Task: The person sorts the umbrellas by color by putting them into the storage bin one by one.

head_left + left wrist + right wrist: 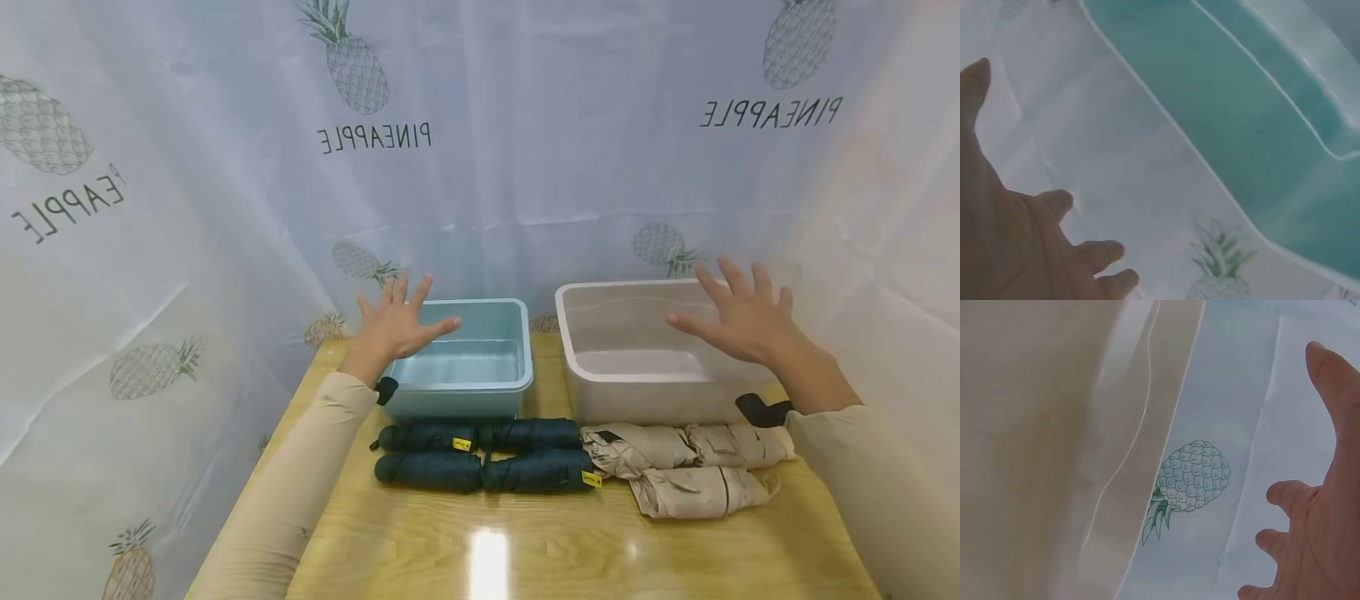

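My left hand point(397, 329) is held up with fingers spread above the left side of a light blue plastic bin point(450, 405), holding nothing. Over the right part of a larger off-white bin point(652, 402), my right hand point(753, 325) is likewise spread and holds nothing. Several dark navy folded umbrellas point(427, 472) lie in two rows in front of the blue bin, some with yellow tags. Three beige folded umbrellas point(697, 492) lie before the off-white bin. In the wrist views, each palm point(1016, 250) shows beside a bin wall, with fingers extended.
The bins stand side by side at the back of a glossy wooden table point(555, 550), a narrow gap between them. A pale curtain point(510, 167) printed with pineapples hangs behind and at both sides. Black bands point(761, 410) are on both wrists.
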The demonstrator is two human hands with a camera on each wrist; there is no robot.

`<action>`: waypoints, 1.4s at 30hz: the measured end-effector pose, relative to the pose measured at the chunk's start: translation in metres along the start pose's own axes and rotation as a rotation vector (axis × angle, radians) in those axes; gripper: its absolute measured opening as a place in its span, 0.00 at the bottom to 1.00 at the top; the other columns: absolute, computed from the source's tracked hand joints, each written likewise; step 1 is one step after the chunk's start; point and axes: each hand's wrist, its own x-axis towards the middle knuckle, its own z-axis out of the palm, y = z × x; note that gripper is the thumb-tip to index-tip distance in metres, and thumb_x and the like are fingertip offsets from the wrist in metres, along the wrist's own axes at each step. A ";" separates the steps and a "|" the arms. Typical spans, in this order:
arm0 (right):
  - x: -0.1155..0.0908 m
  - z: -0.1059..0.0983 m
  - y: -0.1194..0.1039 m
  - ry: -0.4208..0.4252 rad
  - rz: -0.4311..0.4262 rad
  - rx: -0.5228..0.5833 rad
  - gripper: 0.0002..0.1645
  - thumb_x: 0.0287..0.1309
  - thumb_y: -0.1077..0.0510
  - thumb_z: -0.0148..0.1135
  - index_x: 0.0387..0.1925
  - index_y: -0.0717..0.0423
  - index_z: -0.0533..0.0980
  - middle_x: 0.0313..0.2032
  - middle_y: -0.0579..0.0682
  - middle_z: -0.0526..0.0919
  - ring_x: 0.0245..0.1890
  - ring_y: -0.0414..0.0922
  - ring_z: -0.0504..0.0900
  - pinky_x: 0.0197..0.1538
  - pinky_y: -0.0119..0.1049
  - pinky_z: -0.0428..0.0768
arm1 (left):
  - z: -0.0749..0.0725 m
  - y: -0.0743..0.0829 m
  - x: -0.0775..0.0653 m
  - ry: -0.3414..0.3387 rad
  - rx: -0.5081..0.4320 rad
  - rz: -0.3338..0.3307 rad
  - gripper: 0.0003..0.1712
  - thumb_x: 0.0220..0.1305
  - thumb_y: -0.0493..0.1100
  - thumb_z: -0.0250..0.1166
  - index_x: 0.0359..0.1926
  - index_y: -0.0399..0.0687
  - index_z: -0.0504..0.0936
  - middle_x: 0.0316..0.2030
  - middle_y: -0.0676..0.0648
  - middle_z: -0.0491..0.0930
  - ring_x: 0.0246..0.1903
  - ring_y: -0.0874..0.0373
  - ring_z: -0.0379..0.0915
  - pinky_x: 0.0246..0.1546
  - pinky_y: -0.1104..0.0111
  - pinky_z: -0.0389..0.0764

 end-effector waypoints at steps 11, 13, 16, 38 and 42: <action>-0.035 0.023 0.000 0.151 -0.108 0.086 0.58 0.63 0.35 0.64 0.82 0.53 0.48 0.79 0.69 0.48 0.70 0.81 0.49 0.56 0.83 0.53 | 0.024 0.064 -0.037 0.235 -0.301 0.199 0.48 0.65 0.73 0.59 0.78 0.58 0.62 0.75 0.43 0.65 0.75 0.42 0.59 0.73 0.39 0.60; -0.044 0.028 -0.001 0.187 -0.141 0.153 0.56 0.62 0.39 0.67 0.81 0.53 0.52 0.77 0.69 0.52 0.69 0.81 0.50 0.57 0.83 0.52 | 0.033 0.080 -0.044 0.280 -0.426 0.228 0.41 0.66 0.68 0.62 0.73 0.55 0.70 0.69 0.46 0.73 0.71 0.44 0.65 0.70 0.43 0.65; -0.056 0.035 -0.003 0.249 -0.185 0.247 0.50 0.59 0.46 0.71 0.78 0.55 0.60 0.73 0.70 0.59 0.67 0.80 0.52 0.58 0.81 0.51 | 0.047 0.103 -0.054 0.331 -0.625 0.265 0.31 0.66 0.61 0.66 0.65 0.53 0.79 0.62 0.47 0.80 0.65 0.45 0.72 0.65 0.46 0.72; -0.117 0.101 0.022 0.910 0.034 0.571 0.19 0.49 0.73 0.66 0.46 0.75 0.78 0.45 0.19 0.72 0.50 0.21 0.67 0.55 0.19 0.61 | 0.148 0.187 -0.086 0.132 -1.236 0.236 0.21 0.74 0.53 0.59 0.63 0.54 0.71 0.59 0.44 0.76 0.54 0.54 0.79 0.51 0.66 0.82; -0.121 0.108 0.032 0.927 0.216 0.596 0.12 0.56 0.68 0.63 0.43 0.72 0.79 0.39 0.20 0.73 0.43 0.21 0.71 0.50 0.14 0.66 | 0.151 0.190 -0.082 0.089 -1.237 0.188 0.31 0.76 0.57 0.56 0.73 0.53 0.62 0.70 0.41 0.68 0.63 0.45 0.73 0.57 0.60 0.79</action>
